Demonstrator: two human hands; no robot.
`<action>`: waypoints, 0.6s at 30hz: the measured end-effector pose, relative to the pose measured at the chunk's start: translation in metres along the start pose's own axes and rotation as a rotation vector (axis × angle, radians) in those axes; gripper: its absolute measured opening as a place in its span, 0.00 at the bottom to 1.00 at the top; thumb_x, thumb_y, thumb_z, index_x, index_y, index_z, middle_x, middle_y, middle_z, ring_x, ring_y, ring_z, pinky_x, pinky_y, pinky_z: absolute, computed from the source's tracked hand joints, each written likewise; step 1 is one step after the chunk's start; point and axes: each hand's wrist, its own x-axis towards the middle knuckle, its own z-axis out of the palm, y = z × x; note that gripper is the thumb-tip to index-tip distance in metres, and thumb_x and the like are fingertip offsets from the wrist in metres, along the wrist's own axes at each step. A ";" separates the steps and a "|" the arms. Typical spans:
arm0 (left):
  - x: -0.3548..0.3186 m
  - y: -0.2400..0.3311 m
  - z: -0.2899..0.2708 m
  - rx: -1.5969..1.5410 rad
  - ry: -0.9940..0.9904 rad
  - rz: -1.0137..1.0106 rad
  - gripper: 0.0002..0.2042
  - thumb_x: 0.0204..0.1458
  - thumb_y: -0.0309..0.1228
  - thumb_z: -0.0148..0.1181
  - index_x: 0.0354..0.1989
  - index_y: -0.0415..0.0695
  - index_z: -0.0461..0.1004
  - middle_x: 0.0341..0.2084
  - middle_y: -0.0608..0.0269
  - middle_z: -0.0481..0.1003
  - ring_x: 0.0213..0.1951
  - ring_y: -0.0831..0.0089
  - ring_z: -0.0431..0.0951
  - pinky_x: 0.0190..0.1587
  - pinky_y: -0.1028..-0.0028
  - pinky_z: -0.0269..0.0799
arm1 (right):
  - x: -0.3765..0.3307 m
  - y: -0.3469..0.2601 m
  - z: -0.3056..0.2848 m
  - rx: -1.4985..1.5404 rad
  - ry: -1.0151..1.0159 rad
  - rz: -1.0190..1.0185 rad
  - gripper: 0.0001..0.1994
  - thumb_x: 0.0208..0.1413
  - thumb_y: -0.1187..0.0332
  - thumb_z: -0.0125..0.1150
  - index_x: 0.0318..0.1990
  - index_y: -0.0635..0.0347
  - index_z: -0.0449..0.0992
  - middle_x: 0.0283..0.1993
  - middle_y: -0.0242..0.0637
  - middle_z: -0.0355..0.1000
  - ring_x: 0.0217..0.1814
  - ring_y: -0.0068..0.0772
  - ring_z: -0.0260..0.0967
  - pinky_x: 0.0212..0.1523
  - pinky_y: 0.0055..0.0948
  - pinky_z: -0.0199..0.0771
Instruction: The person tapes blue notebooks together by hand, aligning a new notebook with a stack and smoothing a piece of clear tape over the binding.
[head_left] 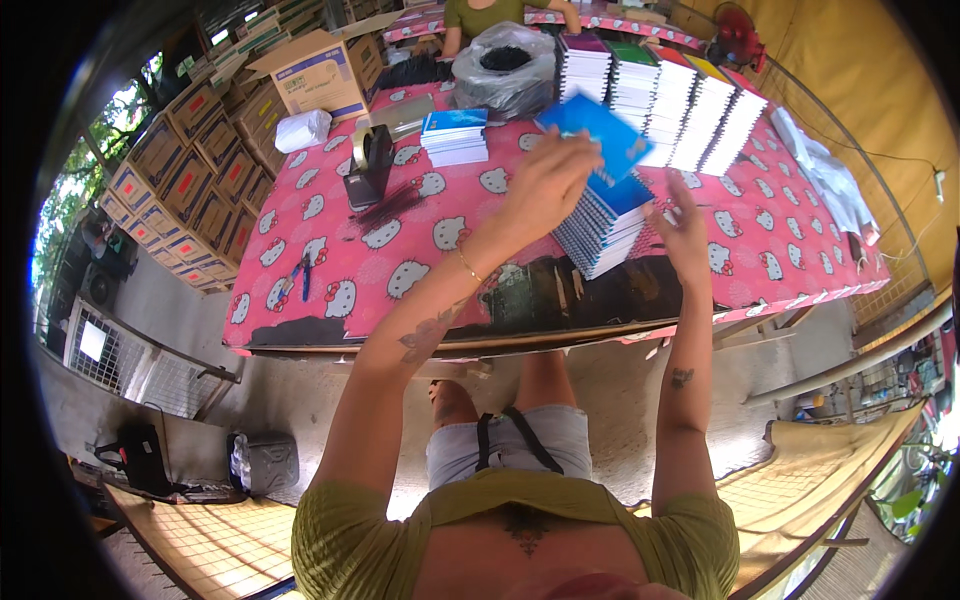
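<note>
My left hand (555, 175) is closed on the near-left edge of a blue-covered notebook (608, 137), which is lifted and tilted over a stack. Below it stands the stack of blue spiral-bound notebooks (600, 235), with their dark coils facing left and front. At the right side of this stack is my right hand (684, 235), fingers apart and holding nothing; whether its fingertips touch the stack I cannot tell. Left of my left hand lies a smaller pile of blue-covered notebooks or page blocks (455, 140).
Tall notebook stacks with purple, green, red and yellow covers (655, 105) line the table's back right. A tape dispenser (370, 168), loose black coils (388, 207), pens (305, 278), a plastic bag of coils (503, 70) and a carton (325, 78) are leftward. Another person (510, 14) is across.
</note>
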 end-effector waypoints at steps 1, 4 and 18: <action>-0.015 -0.007 0.012 -0.065 -0.063 -0.053 0.10 0.51 0.20 0.61 0.41 0.41 0.77 0.44 0.56 0.80 0.52 0.57 0.78 0.61 0.53 0.67 | 0.002 0.016 -0.002 0.120 -0.088 0.100 0.29 0.55 0.69 0.69 0.63 0.70 0.68 0.59 0.49 0.72 0.60 0.36 0.69 0.61 0.34 0.68; -0.041 -0.008 0.026 -0.206 -0.200 -0.177 0.10 0.50 0.19 0.59 0.41 0.41 0.77 0.45 0.56 0.80 0.56 0.57 0.76 0.64 0.53 0.64 | 0.005 0.026 -0.001 0.234 -0.191 0.213 0.28 0.55 0.70 0.69 0.62 0.71 0.68 0.57 0.45 0.74 0.55 0.28 0.71 0.56 0.28 0.72; -0.136 -0.136 -0.016 0.222 0.313 -0.783 0.18 0.56 0.34 0.59 0.52 0.36 0.74 0.46 0.43 0.76 0.49 0.47 0.76 0.53 0.58 0.71 | -0.049 -0.066 0.139 0.550 -0.481 -0.005 0.27 0.58 0.68 0.63 0.65 0.65 0.66 0.63 0.50 0.67 0.66 0.43 0.64 0.66 0.37 0.60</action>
